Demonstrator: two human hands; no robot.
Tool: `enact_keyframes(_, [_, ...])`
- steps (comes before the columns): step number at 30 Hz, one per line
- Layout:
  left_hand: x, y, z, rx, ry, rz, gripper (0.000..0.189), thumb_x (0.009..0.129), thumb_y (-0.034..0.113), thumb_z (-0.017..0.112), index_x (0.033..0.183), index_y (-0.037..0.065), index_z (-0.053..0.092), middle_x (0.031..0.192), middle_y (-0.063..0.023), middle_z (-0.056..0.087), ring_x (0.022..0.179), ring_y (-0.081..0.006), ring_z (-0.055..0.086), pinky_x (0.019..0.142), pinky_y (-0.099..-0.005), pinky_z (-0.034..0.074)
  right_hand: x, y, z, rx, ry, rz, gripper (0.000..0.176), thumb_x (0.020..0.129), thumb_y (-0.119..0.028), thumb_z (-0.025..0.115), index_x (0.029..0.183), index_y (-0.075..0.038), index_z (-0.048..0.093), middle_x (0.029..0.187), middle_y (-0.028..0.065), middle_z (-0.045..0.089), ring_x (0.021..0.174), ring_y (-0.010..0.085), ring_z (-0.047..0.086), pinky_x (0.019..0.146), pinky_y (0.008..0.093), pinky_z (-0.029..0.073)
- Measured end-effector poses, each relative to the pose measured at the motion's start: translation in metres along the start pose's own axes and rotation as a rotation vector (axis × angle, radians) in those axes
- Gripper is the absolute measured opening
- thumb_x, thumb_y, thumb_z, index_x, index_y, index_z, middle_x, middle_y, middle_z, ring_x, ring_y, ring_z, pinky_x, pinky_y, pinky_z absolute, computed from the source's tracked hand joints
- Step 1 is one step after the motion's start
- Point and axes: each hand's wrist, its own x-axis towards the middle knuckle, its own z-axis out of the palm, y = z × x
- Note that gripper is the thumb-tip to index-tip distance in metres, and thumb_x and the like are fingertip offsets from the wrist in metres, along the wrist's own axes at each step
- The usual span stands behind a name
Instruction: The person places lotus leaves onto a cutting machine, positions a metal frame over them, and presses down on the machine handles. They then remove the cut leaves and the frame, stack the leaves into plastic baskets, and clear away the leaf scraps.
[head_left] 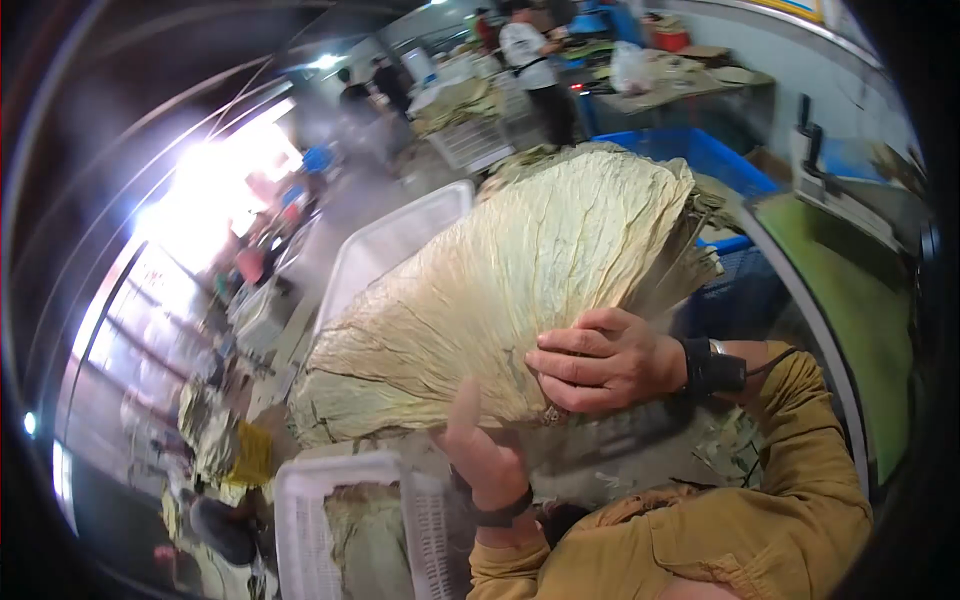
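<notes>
A thick stack of dried lotus leaves [500, 270], pale yellow-green with radiating veins, is folded into a broad fan in front of me. My right hand [612, 362] lies over its lower right edge, fingers curled round the narrow base where the veins meet. At the near lower edge, my left hand [485, 450] has its thumb raised against the leaf face. The left fingers are hidden beneath the stack, and that hand is slightly blurred. Leaf layers splay apart at the stack's right end.
Below left stands a white plastic basket [415, 500] with more leaves [365, 540]. Another white crate [405, 235] and a blue crate [690, 148] sit behind the stack. To the right, a bladed cutter [840, 185] rests by a green surface [840, 290]. People work farther back.
</notes>
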Motion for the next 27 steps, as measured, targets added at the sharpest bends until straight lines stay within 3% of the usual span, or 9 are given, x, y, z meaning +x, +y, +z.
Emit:
enact_keyframes(6, [0.038, -0.044, 0.042, -0.291, -0.189, -0.265, 0.042, 0.089, 0.006, 0.053, 0.130, 0.001, 0.045, 0.121, -0.0137, 0.056, 0.107, -0.0252, 0.058, 0.096, -0.0416, 0.047, -0.037, -0.035, -0.067, -0.212, -0.030, 0.189, 0.051, 0.078, -0.020, 0.068, 0.123, -0.021, 0.045, 0.119, 0.0021, 0.059, 0.106, 0.0217, 0.055, 0.093, 0.0356, 0.038])
enact_keyframes(8, [0.042, -0.061, 0.059, -0.094, -0.331, -0.146, 0.040, 0.090, 0.005, 0.052, 0.129, 0.001, 0.045, 0.120, -0.0128, 0.056, 0.108, -0.0240, 0.057, 0.096, -0.0408, 0.047, -0.053, -0.055, -0.076, 0.308, -0.304, 0.846, 0.060, 0.076, -0.017, 0.071, 0.128, -0.015, 0.042, 0.125, 0.0043, 0.055, 0.111, 0.0243, 0.054, 0.095, 0.0395, 0.040])
enact_keyframes(9, [0.042, -0.073, 0.072, 0.000, -0.402, -0.078, 0.039, 0.091, 0.005, 0.052, 0.129, 0.000, 0.046, 0.119, -0.0124, 0.056, 0.108, -0.0233, 0.057, 0.096, -0.0403, 0.047, -0.072, -0.045, -0.079, 0.267, -0.310, 0.859, 0.060, 0.076, -0.017, 0.071, 0.128, -0.015, 0.042, 0.125, 0.0043, 0.055, 0.111, 0.0243, 0.054, 0.095, 0.0395, 0.040])
enact_keyframes(11, [0.035, -0.104, 0.101, -0.133, -0.456, -0.199, 0.039, 0.090, 0.005, 0.052, 0.129, 0.001, 0.046, 0.118, -0.0119, 0.057, 0.109, -0.0228, 0.057, 0.096, -0.0399, 0.047, -0.115, -0.020, -0.082, 1.291, 0.497, 1.534, 0.066, 0.079, -0.028, 0.070, 0.133, -0.010, 0.038, 0.134, 0.0064, 0.047, 0.118, 0.0248, 0.051, 0.099, 0.0426, 0.039])
enact_keyframes(12, [0.035, -0.114, 0.116, -0.243, -0.482, -0.304, 0.040, 0.090, 0.004, 0.053, 0.129, 0.002, 0.046, 0.118, -0.0114, 0.057, 0.109, -0.0223, 0.056, 0.097, -0.0395, 0.047, -0.107, -0.003, -0.098, 1.271, 0.768, 1.317, 0.068, 0.085, -0.034, 0.066, 0.138, -0.008, 0.033, 0.141, 0.0082, 0.039, 0.123, 0.0231, 0.046, 0.104, 0.0434, 0.037])
enact_keyframes(14, [0.034, -0.135, 0.143, -0.315, -0.583, -0.401, 0.039, 0.091, 0.005, 0.052, 0.129, 0.000, 0.046, 0.121, -0.0116, 0.055, 0.112, -0.0224, 0.054, 0.099, -0.0380, 0.043, -0.087, 0.024, -0.144, 1.195, 1.185, 1.295, 0.054, 0.092, -0.034, 0.059, 0.134, -0.006, 0.041, 0.131, 0.0092, 0.051, 0.121, 0.0218, 0.049, 0.102, 0.0405, 0.040])
enact_keyframes(16, [0.030, -0.151, 0.174, -0.415, -0.729, -0.530, 0.038, 0.093, 0.008, 0.052, 0.129, -0.004, 0.046, 0.129, -0.0121, 0.052, 0.117, -0.0225, 0.050, 0.103, -0.0352, 0.037, -0.072, 0.043, -0.170, 0.574, 1.227, 1.343, 0.048, 0.091, -0.029, 0.062, 0.129, -0.006, 0.046, 0.122, 0.0052, 0.057, 0.114, 0.0198, 0.055, 0.095, 0.0375, 0.046])
enact_keyframes(19, [0.031, -0.158, 0.231, -0.566, -0.970, -0.606, 0.045, 0.094, 0.015, 0.052, 0.134, -0.004, 0.040, 0.133, -0.0126, 0.047, 0.119, -0.0250, 0.048, 0.104, -0.0377, 0.035, -0.054, 0.062, -0.199, 0.202, 1.303, 1.330, 0.044, 0.090, -0.023, 0.064, 0.127, -0.007, 0.048, 0.119, 0.0023, 0.058, 0.106, 0.0184, 0.059, 0.089, 0.0351, 0.050])
enact_keyframes(27, [-0.007, -0.233, 0.328, -0.844, -0.848, -1.006, 0.083, 0.077, 0.052, 0.070, 0.140, 0.010, 0.036, 0.142, -0.0079, 0.041, 0.128, -0.0292, 0.040, 0.109, -0.0459, 0.031, -0.112, 0.037, -0.260, 0.068, 1.401, 1.009, 0.056, 0.088, -0.036, 0.064, 0.133, -0.009, 0.044, 0.130, 0.0053, 0.052, 0.119, 0.0221, 0.048, 0.101, 0.0411, 0.039])
